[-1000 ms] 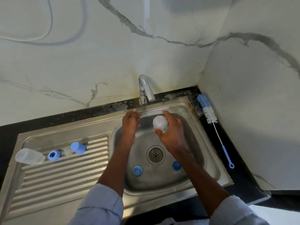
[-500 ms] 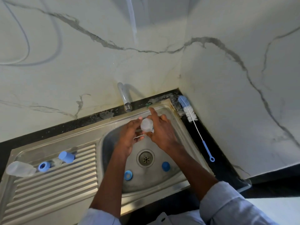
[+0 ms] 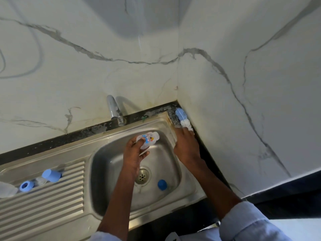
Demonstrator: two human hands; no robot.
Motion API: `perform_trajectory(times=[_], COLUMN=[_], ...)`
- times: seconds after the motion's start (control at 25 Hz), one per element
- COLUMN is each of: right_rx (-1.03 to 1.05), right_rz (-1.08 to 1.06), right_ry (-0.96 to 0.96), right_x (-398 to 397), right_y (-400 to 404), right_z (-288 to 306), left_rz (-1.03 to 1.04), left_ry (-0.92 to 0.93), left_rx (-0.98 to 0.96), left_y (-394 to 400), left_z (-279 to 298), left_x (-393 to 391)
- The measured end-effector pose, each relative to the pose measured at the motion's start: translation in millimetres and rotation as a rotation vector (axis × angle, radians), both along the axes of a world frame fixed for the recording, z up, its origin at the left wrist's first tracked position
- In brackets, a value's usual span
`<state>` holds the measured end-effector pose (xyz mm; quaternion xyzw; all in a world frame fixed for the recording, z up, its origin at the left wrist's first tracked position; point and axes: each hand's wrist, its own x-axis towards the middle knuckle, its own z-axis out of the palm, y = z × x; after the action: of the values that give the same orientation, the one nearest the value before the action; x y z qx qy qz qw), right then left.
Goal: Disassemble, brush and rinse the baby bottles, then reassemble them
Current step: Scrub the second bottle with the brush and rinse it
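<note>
While the left hand [image 3: 134, 153] grips the clear printed plastic baby bottle [image 3: 147, 140] over the steel sink [image 3: 111, 171], the right hand [image 3: 186, 146] reaches the blue-and-white bristle brush [image 3: 182, 119] on the dark worktop [image 3: 205, 153], presumably for scrubbing; its grip is unclear.

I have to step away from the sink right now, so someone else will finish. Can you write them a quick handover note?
Left hand holds a clear bottle body over the sink basin.
Right hand is on the bottle brush on the counter by the wall; whether it grips the brush yet is unclear.
On the drainboard: another bottle body, a blue ring, a blue cap. A blue part lies in the basin near the drain.
Done: both bottles are apart.
Left: brush, rinse, reassemble.
</note>
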<state>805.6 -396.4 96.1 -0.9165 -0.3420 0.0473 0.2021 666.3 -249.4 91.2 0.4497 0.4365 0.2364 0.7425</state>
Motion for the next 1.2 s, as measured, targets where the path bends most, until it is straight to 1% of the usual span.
perform_trajectory(times=[0.08,0.12,0.16,0.24,0.36,0.52,0.6,0.72,0.84,0.92,1.0,1.08,1.16,1.2], right_rx=[-0.189,-0.266,-0.321,-0.357,-0.314,-0.237,-0.149,0.056,0.279,0.395,0.455,0.502,0.498,0.458], right_rz=[-0.189,-0.232,-0.24,-0.214,-0.22,-0.311,-0.359,-0.37,-0.281,-0.133,0.0,0.086,0.21,0.267], right_ry=[0.08,0.126,0.152,0.153,0.132,0.099,0.116,0.173,0.288,0.335,0.273,0.216,0.17,0.153], right_x=[6,5,4,4,8,13,11,-5,-24,-45,-68,-88,-103,-108], right_y=[-17,-22,-25,-29,-32,-30,-22,-5,5,6,7,7,7,7], right_z=[-13,-20,-26,-36,-43,-45,-41,-35,-35,-37,-38,-39,-41,-41], left_rz=[0.019,0.024,0.025,0.037,0.075,0.126,0.159,0.232,0.267,0.286,0.298,0.278,0.231,0.208], left_ry=[0.014,0.021,0.031,0.069,0.083,0.039,-0.002,-0.104,-0.178,-0.201,-0.232,-0.271,-0.303,-0.315], left_rx=[-0.005,-0.011,-0.012,-0.005,-0.018,-0.073,-0.111,-0.223,-0.306,-0.316,-0.335,-0.372,-0.405,-0.418], left_y=[-7,-9,-11,-15,-16,-8,-2,15,32,43,52,58,62,64], left_z=[-4,-7,-9,-14,-20,-17,-15,-8,-3,-4,-6,-6,-6,-8], left_x=[4,5,5,6,4,-7,-14,-28,-43,-54,-63,-72,-79,-83])
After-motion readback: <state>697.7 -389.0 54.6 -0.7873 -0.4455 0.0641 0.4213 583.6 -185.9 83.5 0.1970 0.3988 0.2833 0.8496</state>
